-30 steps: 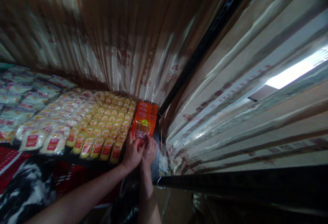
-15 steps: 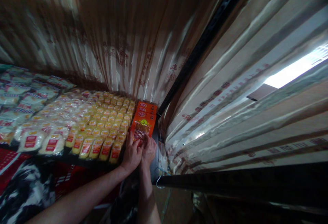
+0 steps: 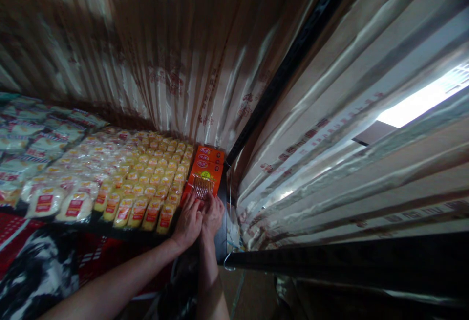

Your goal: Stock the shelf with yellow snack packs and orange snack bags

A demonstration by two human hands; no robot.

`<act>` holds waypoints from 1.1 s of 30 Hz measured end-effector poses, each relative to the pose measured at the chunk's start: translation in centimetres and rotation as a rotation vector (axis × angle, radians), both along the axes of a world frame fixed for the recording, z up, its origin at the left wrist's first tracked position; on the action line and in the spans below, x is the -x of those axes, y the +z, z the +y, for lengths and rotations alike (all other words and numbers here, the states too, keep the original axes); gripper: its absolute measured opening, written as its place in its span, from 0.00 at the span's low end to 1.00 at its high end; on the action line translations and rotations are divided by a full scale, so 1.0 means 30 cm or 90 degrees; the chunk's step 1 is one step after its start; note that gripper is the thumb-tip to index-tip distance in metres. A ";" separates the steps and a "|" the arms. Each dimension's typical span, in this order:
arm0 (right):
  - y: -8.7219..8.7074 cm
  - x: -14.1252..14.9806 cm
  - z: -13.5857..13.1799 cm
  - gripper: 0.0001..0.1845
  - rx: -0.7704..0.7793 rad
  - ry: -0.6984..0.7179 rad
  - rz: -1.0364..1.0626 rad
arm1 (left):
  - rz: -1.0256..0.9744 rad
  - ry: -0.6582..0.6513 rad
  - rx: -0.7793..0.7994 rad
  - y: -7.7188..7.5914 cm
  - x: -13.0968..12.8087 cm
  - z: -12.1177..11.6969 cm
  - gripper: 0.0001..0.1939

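An orange snack packet (image 3: 205,176) with a clear window showing brown sticks lies at the right end of the shelf, in line with similar orange packets (image 3: 209,152) behind it. My left hand (image 3: 187,221) holds its near left edge with bent fingers. Close beside it, my right hand (image 3: 211,217) has its fingers curled on the packet's near right edge. The hands nearly touch, and the packet's near edge is partly hidden beneath them. Left of the packets stand rows of yellow wrapped cakes (image 3: 139,210).
White wrapped cakes (image 3: 75,206) and pale green bags (image 3: 47,141) fill the shelf further left. A black metal post (image 3: 278,75) rises at the right corner. Printed plastic sheeting (image 3: 176,66) hangs behind. Below the shelf is a red crate (image 3: 106,256).
My left fingers have drawn slightly nearer along the packet's left edge, uncovering more of it. The right hand stays almost in place.
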State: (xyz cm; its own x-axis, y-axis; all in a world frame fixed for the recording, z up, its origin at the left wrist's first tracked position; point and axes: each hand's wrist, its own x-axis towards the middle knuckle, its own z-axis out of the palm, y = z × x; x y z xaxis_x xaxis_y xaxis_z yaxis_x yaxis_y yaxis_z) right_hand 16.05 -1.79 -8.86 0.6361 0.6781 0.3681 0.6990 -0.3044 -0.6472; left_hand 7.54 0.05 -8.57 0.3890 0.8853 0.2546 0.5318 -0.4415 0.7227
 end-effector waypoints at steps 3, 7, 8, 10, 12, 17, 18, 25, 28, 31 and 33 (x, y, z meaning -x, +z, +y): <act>-0.007 0.000 0.000 0.21 0.001 0.000 -0.026 | -0.006 -0.001 -0.008 -0.012 0.003 0.003 0.21; -0.022 0.000 0.002 0.21 0.012 -0.008 -0.050 | 0.005 0.007 -0.004 -0.017 0.002 0.009 0.21; -0.024 0.000 0.004 0.21 0.017 -0.011 -0.051 | 0.007 0.010 0.000 -0.016 0.001 0.011 0.21; -0.026 -0.001 0.008 0.21 0.020 -0.017 -0.052 | 0.012 0.015 0.008 -0.012 0.001 0.015 0.20; -0.024 -0.003 0.013 0.21 0.016 -0.024 -0.052 | 0.019 0.016 0.009 -0.006 0.001 0.019 0.19; -0.014 -0.011 0.022 0.21 0.001 -0.035 -0.039 | 0.026 0.012 -0.001 0.003 -0.003 0.027 0.18; -0.012 -0.013 0.023 0.20 -0.001 -0.037 -0.035 | 0.024 0.014 -0.002 0.002 -0.004 0.029 0.17; -0.017 -0.018 0.029 0.20 -0.022 -0.047 -0.021 | 0.019 0.011 -0.020 -0.004 -0.002 0.037 0.16; -0.027 -0.034 0.032 0.19 -0.035 -0.037 -0.015 | 0.010 0.007 -0.030 -0.001 -0.004 0.035 0.16; -0.040 -0.060 0.036 0.19 -0.039 -0.024 -0.013 | 0.015 -0.002 -0.024 0.006 -0.013 0.031 0.16; -0.045 -0.075 0.039 0.19 -0.038 -0.020 -0.017 | 0.019 -0.002 -0.017 0.009 -0.018 0.029 0.16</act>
